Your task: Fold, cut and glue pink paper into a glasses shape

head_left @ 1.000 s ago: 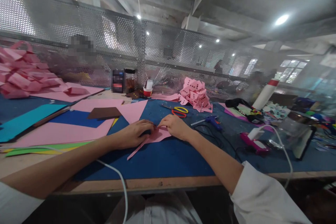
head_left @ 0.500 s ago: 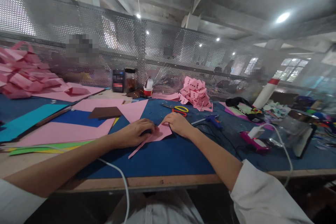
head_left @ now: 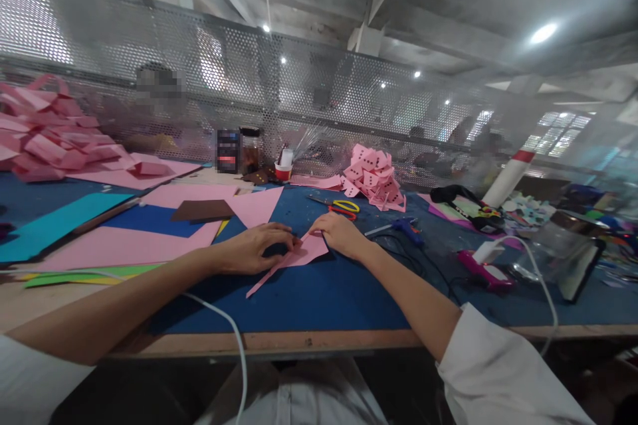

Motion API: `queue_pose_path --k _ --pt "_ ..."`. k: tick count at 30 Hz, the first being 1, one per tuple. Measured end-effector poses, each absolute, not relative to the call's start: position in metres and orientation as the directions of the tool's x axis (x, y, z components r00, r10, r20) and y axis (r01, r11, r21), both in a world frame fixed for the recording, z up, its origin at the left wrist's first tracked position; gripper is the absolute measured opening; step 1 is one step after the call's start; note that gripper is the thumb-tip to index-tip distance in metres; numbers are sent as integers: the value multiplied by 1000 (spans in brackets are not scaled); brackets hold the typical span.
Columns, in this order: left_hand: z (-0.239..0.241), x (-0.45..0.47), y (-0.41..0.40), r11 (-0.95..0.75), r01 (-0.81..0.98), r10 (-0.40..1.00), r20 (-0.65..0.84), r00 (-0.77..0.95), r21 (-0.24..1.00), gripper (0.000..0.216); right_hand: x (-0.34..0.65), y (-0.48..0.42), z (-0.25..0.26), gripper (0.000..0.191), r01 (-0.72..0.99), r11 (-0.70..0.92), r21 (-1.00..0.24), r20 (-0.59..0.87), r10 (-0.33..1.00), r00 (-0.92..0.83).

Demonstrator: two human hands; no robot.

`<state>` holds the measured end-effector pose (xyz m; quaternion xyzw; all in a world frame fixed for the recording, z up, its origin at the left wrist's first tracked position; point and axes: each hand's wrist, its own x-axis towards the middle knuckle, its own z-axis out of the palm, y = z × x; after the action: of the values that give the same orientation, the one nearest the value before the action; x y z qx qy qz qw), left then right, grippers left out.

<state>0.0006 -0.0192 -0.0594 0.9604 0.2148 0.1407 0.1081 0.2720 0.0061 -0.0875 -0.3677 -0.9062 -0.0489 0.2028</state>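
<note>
A piece of pink paper [head_left: 310, 251] lies on the blue mat in front of me, with a narrow folded strip along its near-left edge. My left hand [head_left: 256, 247] has its fingers bent down on the fold, thumb and fingertips against the paper. At the far end of that fold, my right hand [head_left: 339, 234] pinches the upper edge between thumb and fingers. Part of the paper is hidden beneath the fingers. Just beyond the right hand are scissors [head_left: 343, 206] with yellow and red handles.
A blue glue gun [head_left: 406, 229] lies to the right, past it a magenta power strip [head_left: 486, 270] with a white cable. Pink cut pieces [head_left: 371, 176] are heaped at the back. Pink sheets [head_left: 134, 247] and a brown piece [head_left: 207, 210] lie left. A perforated metal screen [head_left: 319, 103] stands behind.
The whole view has shifted slightly. Both hands stay on the pink paper in nearly the same place, and the paper's fold looks the same.
</note>
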Motion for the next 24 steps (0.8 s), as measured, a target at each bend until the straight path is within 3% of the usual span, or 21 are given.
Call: queue_pose_path --k 24 --pt "-58 -3 -19 -910 339 394 239 888 239 35 268 5 -83 36 674 736 -71 400 640 -656"
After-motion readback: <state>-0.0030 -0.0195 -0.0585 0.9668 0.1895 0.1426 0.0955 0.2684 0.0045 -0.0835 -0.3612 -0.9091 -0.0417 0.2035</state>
